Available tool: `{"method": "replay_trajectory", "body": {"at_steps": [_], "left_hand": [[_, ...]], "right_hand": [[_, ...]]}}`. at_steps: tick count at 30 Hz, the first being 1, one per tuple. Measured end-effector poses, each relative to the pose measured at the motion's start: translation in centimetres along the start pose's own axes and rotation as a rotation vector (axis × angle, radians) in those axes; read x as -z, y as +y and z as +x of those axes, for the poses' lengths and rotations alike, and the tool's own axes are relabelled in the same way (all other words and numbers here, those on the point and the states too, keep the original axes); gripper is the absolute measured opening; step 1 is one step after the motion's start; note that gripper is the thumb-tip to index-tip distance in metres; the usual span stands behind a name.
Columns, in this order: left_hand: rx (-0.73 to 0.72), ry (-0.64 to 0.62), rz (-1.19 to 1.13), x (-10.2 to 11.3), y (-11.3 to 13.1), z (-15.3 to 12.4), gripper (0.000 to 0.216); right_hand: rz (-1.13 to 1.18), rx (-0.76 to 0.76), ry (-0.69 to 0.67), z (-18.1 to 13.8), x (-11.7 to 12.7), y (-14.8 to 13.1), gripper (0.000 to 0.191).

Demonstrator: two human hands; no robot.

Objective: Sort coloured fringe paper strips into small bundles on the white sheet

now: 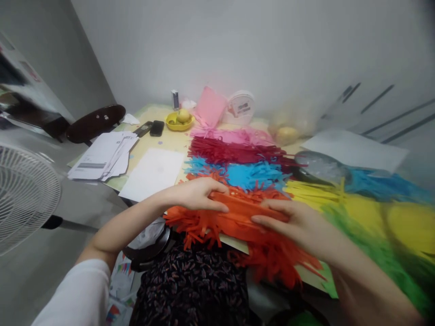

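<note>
Both my hands are on a strip of orange fringed paper at the table's near edge. My left hand pinches its left part between thumb and fingers. Toward its right end, my right hand grips the same paper, slightly blurred. The middle band between my hands is smooth and looks folded, while cut fringes hang over the edge on both sides. More orange fringe lies just behind it. Beyond that come blue fringed paper, dark red fringed paper and pink fringed paper, in rows.
Yellow fringed paper and green fringed paper lie on the right. At left are a white sheet, a stack of papers, a phone and a yellow bowl holding fruit. A fan stands beside the table.
</note>
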State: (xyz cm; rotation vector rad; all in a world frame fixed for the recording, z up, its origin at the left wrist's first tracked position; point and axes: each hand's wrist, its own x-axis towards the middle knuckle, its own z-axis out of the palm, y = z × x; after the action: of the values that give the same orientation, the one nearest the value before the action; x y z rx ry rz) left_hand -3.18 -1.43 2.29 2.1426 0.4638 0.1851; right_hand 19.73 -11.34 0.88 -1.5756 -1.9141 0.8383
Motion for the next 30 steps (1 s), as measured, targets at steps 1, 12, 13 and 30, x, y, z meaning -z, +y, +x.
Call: {"method": "replay_trajectory", "body": {"at_steps": [1, 12, 13, 30], "left_hand": [[0.019, 0.015, -0.063, -0.2, -0.2, -0.2, 0.03], [0.074, 0.319, -0.653, -3.2, -2.6, -0.7, 0.021], [0.057, 0.333, -0.683, -3.3, -2.7, -0.7, 0.022], [-0.115, 0.529, -0.326, -4.2, -1.8, -1.2, 0.027]], "right_hand": [[0.052, -0.022, 0.031, -0.2, -0.1, 0.2, 0.043], [0.538, -0.099, 0.46, -2.6, -3.9, 3.5, 0.013], [0.576, -0.062, 0.482, -2.6, -4.2, 3.7, 0.011], [0.323, 0.0, 0.612, -2.3, -4.7, 2.4, 0.013]]}}
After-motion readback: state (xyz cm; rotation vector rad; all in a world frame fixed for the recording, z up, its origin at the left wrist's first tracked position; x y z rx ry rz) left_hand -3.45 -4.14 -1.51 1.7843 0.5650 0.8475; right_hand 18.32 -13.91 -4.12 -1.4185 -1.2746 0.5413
